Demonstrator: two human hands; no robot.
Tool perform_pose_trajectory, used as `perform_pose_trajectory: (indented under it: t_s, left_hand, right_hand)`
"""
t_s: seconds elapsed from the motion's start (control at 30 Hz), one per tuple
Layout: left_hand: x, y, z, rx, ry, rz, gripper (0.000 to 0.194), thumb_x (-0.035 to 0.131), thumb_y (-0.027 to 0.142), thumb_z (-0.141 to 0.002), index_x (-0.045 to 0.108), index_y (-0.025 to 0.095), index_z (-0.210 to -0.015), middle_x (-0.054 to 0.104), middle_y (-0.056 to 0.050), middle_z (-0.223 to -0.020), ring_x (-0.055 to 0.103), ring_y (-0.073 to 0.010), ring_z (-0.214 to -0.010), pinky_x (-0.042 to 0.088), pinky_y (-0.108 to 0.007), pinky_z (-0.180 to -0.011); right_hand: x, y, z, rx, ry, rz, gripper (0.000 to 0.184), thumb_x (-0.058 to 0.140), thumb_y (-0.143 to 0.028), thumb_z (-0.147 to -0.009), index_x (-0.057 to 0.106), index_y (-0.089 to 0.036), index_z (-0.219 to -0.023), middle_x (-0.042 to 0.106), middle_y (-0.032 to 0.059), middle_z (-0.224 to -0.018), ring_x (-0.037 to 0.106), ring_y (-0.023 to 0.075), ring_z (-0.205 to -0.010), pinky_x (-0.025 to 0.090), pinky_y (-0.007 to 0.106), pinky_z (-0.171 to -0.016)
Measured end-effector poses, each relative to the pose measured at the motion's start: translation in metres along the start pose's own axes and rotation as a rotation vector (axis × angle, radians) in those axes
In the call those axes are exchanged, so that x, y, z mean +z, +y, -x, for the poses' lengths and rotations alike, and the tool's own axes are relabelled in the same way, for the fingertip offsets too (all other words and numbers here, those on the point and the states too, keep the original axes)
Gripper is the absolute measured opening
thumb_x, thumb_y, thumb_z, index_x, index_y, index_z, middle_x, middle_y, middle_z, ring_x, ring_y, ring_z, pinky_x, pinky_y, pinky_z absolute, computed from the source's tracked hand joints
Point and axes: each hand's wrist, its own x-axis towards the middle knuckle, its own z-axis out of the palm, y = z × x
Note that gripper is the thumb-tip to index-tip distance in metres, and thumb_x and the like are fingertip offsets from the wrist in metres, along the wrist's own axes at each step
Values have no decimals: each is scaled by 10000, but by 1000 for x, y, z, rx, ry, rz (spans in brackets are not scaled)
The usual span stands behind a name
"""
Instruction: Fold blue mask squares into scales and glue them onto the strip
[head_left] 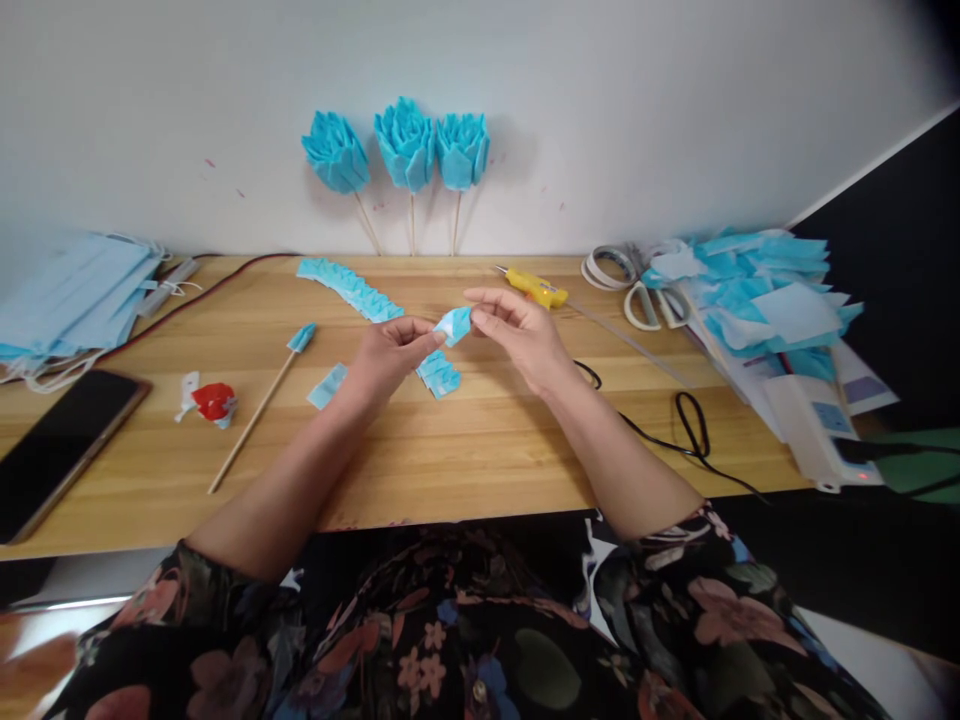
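Craft workspace: glue gun [537, 287], scissors [657, 302]

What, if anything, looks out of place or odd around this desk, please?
A crumpled red-and-white scrap lies between the phone and the blue-tipped stick, resembling litter among the blue craft pieces. Small pink marks also spot the wall, perhaps stains.

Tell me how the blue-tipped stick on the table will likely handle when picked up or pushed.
The blue-tipped stick looks thin and straight, so it is probably light and fairly stiff. Pushed, it may roll unevenly, since its blue tip is wider than the rest.
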Motion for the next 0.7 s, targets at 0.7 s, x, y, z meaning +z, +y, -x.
perform_pose_trajectory:
  t_s: [0.7]
  left_hand:
    - [-13,-1,-6,61,168,80,376,664,528,-897,644,195,-723,469,30,-511,406,-95,-479,335,-240,-485]
  right_hand:
    - [-1,10,-5,103,20,-20,370,730,-455,-799,665,-249,-1100,658,-8,-833,624,144,-761,549,330,-770]
